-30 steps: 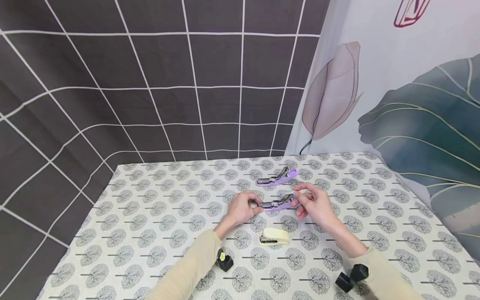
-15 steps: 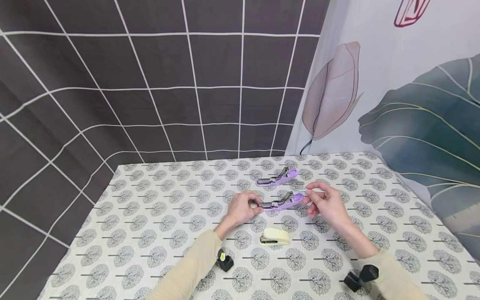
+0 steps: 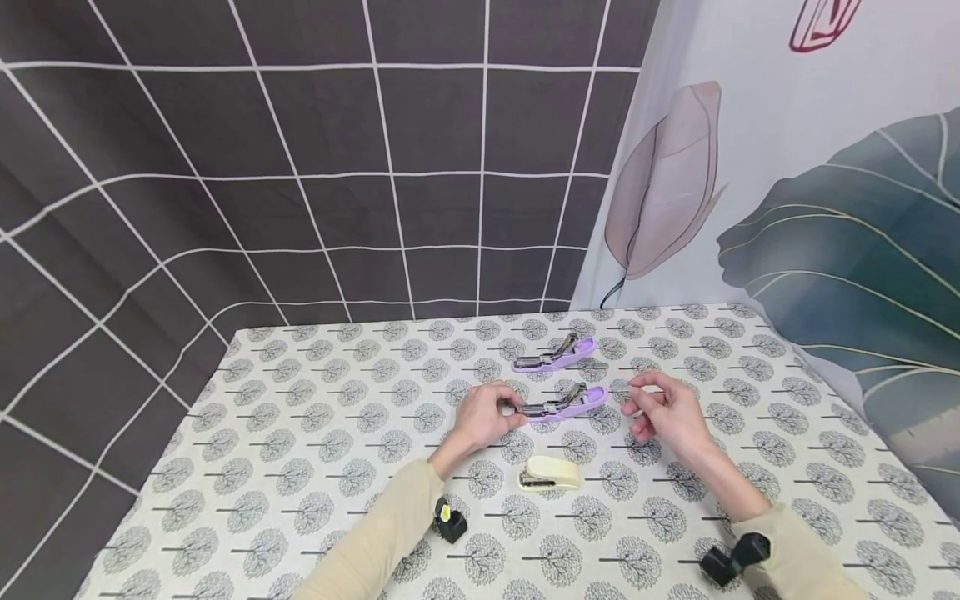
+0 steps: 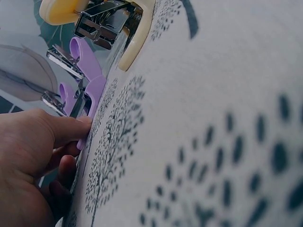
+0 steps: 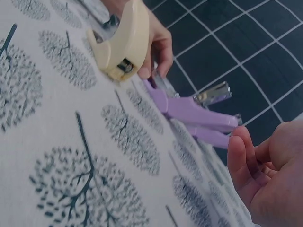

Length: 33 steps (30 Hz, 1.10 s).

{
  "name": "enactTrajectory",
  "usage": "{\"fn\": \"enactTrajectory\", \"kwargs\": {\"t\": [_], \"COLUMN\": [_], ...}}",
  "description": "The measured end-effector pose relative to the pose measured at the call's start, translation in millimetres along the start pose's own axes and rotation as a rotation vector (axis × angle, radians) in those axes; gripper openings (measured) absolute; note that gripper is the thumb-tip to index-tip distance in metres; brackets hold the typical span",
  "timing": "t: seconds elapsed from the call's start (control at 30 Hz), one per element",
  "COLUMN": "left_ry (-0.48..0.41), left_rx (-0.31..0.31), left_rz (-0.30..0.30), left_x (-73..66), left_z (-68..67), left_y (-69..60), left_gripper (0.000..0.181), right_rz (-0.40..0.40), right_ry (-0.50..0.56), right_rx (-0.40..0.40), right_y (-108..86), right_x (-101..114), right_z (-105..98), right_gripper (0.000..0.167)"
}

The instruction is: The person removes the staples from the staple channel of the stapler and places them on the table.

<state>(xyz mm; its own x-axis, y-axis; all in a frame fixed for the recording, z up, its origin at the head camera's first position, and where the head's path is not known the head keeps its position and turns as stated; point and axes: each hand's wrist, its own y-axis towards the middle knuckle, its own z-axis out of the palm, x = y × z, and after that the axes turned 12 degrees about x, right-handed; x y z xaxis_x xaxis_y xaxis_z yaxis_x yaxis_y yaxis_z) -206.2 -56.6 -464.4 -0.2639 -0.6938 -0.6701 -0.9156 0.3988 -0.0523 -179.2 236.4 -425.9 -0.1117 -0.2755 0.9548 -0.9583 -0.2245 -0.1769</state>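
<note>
Thumb and fingers of my left hand (image 3: 486, 415) grip the left end of a purple stapler (image 3: 588, 402), its metal part raised. In the left wrist view, the left hand (image 4: 33, 156) pinches the low end of that stapler (image 4: 96, 90). To its right, my right hand (image 3: 669, 414) hovers apart with bent fingers, thumb near the index finger; whether something thin is between them I cannot tell. The right wrist view shows the right hand (image 5: 274, 175) beside the purple stapler ends.
Behind the held stapler lies a second purple stapler (image 3: 555, 358), its metal part also raised. A cream stapler (image 3: 551, 473) lies nearer, between the forearms. The patterned tablecloth (image 3: 300, 467) runs back to a dark gridded curtain (image 3: 435, 208).
My right hand has moved right, away from the held stapler, whose right end is now uncovered. The left hand and all three staplers have stayed in place.
</note>
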Motion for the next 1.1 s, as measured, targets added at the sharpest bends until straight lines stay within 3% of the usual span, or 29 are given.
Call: {"fn": "enactTrajectory", "kwargs": {"t": [0.27, 0.53, 1.1], "left_ry": [0.007, 0.009, 0.016], "left_rx": [-0.007, -0.014, -0.013], "left_rz": [0.020, 0.030, 0.033], "left_x": [-0.5, 0.7, 0.0], "left_z": [0.7, 0.7, -0.2], "left_y": [-0.6, 0.3, -0.6], "left_gripper": [0.020, 0.020, 0.019], "right_rz": [0.047, 0.057, 0.110], "right_ry": [-0.007, -0.095, -0.182], "right_rx": [0.040, 0.055, 0.087], "right_y": [0.9, 3.9, 5.3], "right_x": [-15, -25, -23], "right_z": [-3, -3, 1], "right_gripper": [0.030, 0.029, 0.026]}}
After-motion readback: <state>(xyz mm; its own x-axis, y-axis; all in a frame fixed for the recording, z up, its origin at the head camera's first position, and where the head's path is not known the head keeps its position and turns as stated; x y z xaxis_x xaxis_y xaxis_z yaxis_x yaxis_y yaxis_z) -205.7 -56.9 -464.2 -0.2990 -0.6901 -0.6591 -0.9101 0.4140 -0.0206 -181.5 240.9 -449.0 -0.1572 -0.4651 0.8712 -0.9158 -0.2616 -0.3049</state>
